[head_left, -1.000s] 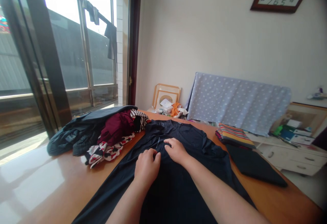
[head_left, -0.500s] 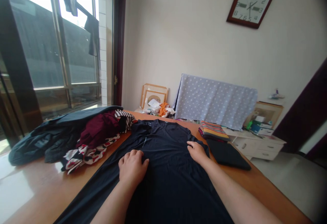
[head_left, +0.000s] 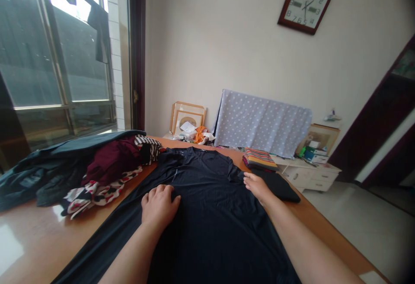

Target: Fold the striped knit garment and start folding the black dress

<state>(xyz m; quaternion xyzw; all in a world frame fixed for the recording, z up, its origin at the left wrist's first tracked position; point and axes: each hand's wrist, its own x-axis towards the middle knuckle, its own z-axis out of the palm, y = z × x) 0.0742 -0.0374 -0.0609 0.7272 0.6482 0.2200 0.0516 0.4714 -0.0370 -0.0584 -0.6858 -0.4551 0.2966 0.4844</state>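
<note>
A dark short-sleeved top lies spread on the wooden table, its neckline at the far end and its body running towards me. My left hand rests on its middle, palm down, fingers apart and slightly bent. At the right sleeve, my right hand has its fingers closed on the sleeve's edge, which is drawn to a small point at the fingertips. Some wrinkles cross the cloth between the two hands.
To the left is a heap of loose clothes, maroon, grey and patterned. A folded black garment and folded striped cloth lie at the right. Beyond the table stand a polka-dot cloth cover and a white cabinet.
My right hand has shifted outward from on top of the cloth to the sleeve's edge and grips it. The left hand stays on the top. The view has turned slightly right.
</note>
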